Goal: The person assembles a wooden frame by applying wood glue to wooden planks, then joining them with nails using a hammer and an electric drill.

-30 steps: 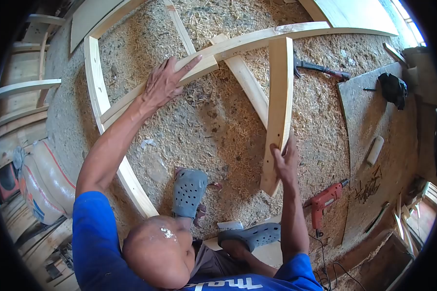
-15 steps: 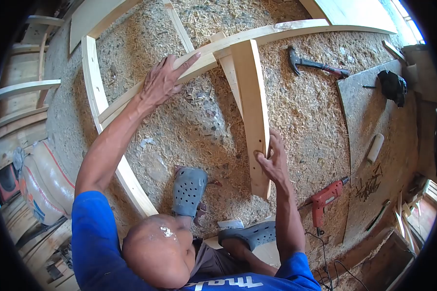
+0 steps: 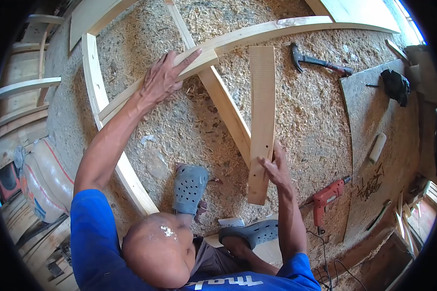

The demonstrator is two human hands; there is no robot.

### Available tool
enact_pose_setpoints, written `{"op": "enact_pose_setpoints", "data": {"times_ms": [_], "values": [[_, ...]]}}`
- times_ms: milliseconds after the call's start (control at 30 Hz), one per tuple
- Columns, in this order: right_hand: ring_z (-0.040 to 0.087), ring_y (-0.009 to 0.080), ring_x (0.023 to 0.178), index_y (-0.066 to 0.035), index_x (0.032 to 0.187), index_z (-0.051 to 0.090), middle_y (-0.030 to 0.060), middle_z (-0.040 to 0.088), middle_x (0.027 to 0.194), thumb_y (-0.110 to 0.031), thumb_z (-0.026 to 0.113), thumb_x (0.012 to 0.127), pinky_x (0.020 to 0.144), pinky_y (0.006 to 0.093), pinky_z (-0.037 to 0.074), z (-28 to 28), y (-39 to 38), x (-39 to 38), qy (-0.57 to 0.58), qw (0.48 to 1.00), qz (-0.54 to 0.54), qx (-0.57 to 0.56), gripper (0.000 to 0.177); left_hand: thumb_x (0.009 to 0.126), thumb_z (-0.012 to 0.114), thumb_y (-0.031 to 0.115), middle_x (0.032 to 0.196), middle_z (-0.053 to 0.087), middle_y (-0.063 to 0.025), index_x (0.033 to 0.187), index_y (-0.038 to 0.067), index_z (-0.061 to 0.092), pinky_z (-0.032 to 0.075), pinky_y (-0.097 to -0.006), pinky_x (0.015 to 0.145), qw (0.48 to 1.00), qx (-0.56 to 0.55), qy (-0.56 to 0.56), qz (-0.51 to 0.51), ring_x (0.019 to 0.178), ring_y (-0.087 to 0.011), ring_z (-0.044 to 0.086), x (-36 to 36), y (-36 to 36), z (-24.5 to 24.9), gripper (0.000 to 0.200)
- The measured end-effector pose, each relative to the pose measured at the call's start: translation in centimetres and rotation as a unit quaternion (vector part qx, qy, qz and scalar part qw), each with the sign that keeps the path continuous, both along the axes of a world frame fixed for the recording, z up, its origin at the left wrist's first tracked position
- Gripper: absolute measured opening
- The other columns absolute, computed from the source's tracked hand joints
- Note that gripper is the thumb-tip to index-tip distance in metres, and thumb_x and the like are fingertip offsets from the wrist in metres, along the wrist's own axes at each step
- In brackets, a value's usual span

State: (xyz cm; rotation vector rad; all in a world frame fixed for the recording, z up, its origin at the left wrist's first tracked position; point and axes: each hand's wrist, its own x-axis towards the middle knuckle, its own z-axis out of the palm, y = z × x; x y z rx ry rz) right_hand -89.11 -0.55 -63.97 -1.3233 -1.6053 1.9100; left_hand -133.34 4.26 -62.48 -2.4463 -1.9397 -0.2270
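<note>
My left hand (image 3: 162, 76) is closed round the joint where a short beam (image 3: 201, 62) lies against the long curved wooden strip (image 3: 257, 35). Its index finger stretches along the wood. With my right hand (image 3: 277, 167) I grip the lower part of a loose wooden board (image 3: 262, 106), thumb on its face near two small dark holes. The board stands roughly lengthwise in view, its top end apart from the curved strip. Beneath it, a diagonal wooden piece (image 3: 226, 109) runs from the joint down to behind the board.
A claw hammer (image 3: 320, 64) lies on the shavings at the upper right. The red drill (image 3: 327, 199) with its cable is right of my right forearm. On a flat panel (image 3: 369, 121) are a black bag (image 3: 394, 87), a white roller (image 3: 377, 148) and scattered nails (image 3: 370, 186).
The board in my right hand has come away from the curved strip, shifting down and slightly right and turning its face. More of the diagonal piece shows. My left hand has barely moved.
</note>
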Motion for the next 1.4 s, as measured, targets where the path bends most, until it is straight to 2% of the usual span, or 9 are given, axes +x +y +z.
{"op": "enact_pose_setpoints", "data": {"times_ms": [133, 300, 367, 800, 867, 1000, 1100, 1300, 1400], "values": [[0.056, 0.0225, 0.124, 0.001, 0.150, 0.042, 0.0128, 0.059, 0.134, -0.015, 0.067, 0.086, 0.106, 0.0382, 0.044, 0.5, -1.1, -0.7, 0.054, 0.993, -0.100, -0.038, 0.071, 0.071, 0.092, 0.015, 0.096, 0.041, -0.0063, 0.163, 0.041, 0.020, 0.056, -0.0396, 0.082, 0.999, -0.026, -0.014, 0.016, 0.083, -0.0230, 0.048, 0.2, 0.0, 0.3, 0.120], [0.057, 0.0220, 0.124, 0.001, 0.151, 0.040, 0.0124, 0.059, 0.135, -0.015, 0.067, 0.087, 0.107, 0.0375, 0.045, 0.1, -0.8, 0.3, 0.059, 0.993, -0.095, -0.048, 0.071, 0.070, 0.091, 0.010, 0.098, 0.043, -0.0074, 0.163, 0.042, 0.020, 0.058, -0.0393, 0.082, 0.998, -0.033, -0.041, 0.015, 0.086, -0.0243, 0.051, 0.3, 0.0, 0.8, 0.122], [0.060, 0.0202, 0.115, 0.002, 0.144, 0.045, 0.0129, 0.062, 0.126, -0.013, 0.067, 0.088, 0.102, 0.0381, 0.048, -0.3, -0.9, 0.4, 0.081, 0.987, -0.136, -0.035, 0.061, 0.070, 0.091, 0.010, 0.098, 0.043, -0.0073, 0.163, 0.042, 0.020, 0.058, -0.0388, 0.082, 0.999, -0.031, -0.036, 0.015, 0.086, -0.0245, 0.051, 0.2, 0.3, 0.8, 0.122], [0.060, 0.0222, 0.117, 0.001, 0.146, 0.044, 0.0131, 0.060, 0.128, -0.013, 0.066, 0.087, 0.102, 0.0386, 0.048, -1.1, -1.3, 1.2, 0.073, 0.981, -0.175, -0.050, 0.064, 0.073, 0.090, 0.015, 0.098, 0.040, -0.0069, 0.163, 0.044, 0.017, 0.057, -0.0368, 0.081, 0.999, -0.037, -0.001, 0.015, 0.086, -0.0225, 0.049, 0.0, 0.2, 1.7, 0.120], [0.061, 0.0223, 0.115, 0.001, 0.145, 0.044, 0.0138, 0.060, 0.127, -0.013, 0.065, 0.087, 0.101, 0.0380, 0.049, -1.0, -1.3, 1.5, 0.077, 0.984, -0.163, 0.013, 0.063, 0.073, 0.090, 0.016, 0.098, 0.040, -0.0068, 0.163, 0.044, 0.016, 0.057, -0.0363, 0.080, 0.999, -0.034, -0.004, 0.014, 0.086, -0.0225, 0.048, -0.1, 0.4, 1.2, 0.120], [0.062, 0.0226, 0.112, 0.002, 0.145, 0.044, 0.0141, 0.061, 0.126, -0.013, 0.065, 0.087, 0.098, 0.0381, 0.050, -0.8, -2.3, 2.2, 0.055, 0.982, -0.182, -0.008, 0.062, 0.072, 0.091, 0.014, 0.097, 0.040, -0.0063, 0.164, 0.044, 0.017, 0.055, -0.0377, 0.078, 0.999, -0.035, -0.010, 0.020, 0.085, -0.0224, 0.048, 0.3, 0.1, 0.8, 0.121], [0.063, 0.0229, 0.110, 0.002, 0.144, 0.044, 0.0147, 0.062, 0.122, -0.011, 0.064, 0.088, 0.095, 0.0378, 0.051, -0.1, -2.9, 2.0, -0.021, 0.975, -0.210, 0.072, 0.061, 0.075, 0.089, 0.015, 0.096, 0.039, -0.0057, 0.164, 0.044, 0.017, 0.052, -0.0398, 0.079, 1.000, -0.014, -0.025, 0.005, 0.085, -0.0224, 0.047, 0.3, 0.2, -0.3, 0.118], [0.065, 0.0256, 0.104, 0.001, 0.145, 0.041, 0.0167, 0.063, 0.119, -0.009, 0.063, 0.088, 0.091, 0.0387, 0.055, 4.6, -1.9, 3.1, -0.044, 0.972, -0.166, 0.161, 0.062, 0.078, 0.084, 0.011, 0.097, 0.040, -0.0071, 0.164, 0.042, 0.021, 0.047, -0.0380, 0.080, 0.999, -0.025, 0.006, 0.038, 0.087, -0.0240, 0.048, 0.5, 0.0, -0.6, 0.111], [0.060, 0.0204, 0.064, -0.002, 0.151, 0.038, 0.0177, 0.065, 0.095, -0.007, 0.067, 0.093, 0.054, 0.0358, 0.054, 6.9, -1.2, 2.0, -0.246, 0.900, -0.004, 0.361, 0.065, 0.076, 0.081, 0.008, 0.099, 0.043, -0.0092, 0.164, 0.042, 0.022, 0.046, -0.0402, 0.080, 0.999, -0.001, 0.004, 0.039, 0.088, -0.0252, 0.049, 1.2, -0.2, -0.2, 0.111]]}}
